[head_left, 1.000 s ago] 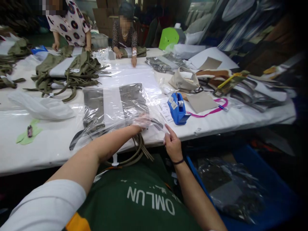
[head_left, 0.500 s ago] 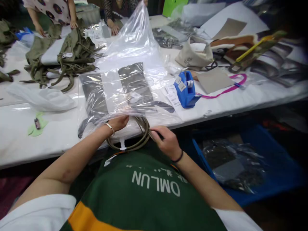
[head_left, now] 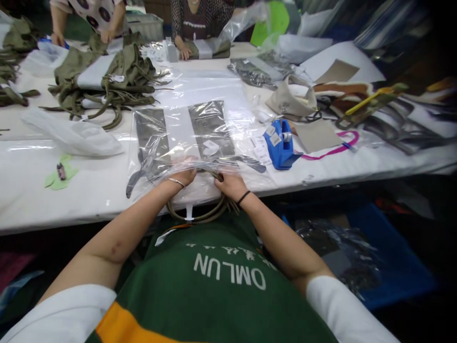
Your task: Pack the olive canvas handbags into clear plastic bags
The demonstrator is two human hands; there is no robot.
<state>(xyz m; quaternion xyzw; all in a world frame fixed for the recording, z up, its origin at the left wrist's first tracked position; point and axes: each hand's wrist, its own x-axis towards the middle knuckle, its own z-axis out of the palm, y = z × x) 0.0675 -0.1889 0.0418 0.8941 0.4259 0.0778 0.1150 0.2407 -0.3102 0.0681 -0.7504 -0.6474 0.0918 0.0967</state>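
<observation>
Olive cords [head_left: 210, 216] hang in a loop off our bench's [head_left: 35, 205] near edge, just below our hands. Our right hand [head_left: 231, 185] curls closed around their upper part; our left hand [head_left: 185, 175] is partly closed, fingertips under the film of a clear bag [head_left: 180, 136], and we cannot tell what it grips. Just beyond both, a folded olive garment [head_left: 213, 126] lies flat inside that bag, left of our blue tape dispenser [head_left: 279, 146].

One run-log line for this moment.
left hand: at clear bag, grip unclear | right hand: on olive cords, fingers partly seen through bag | contents: folded olive item | cords: looping beyond table
</observation>
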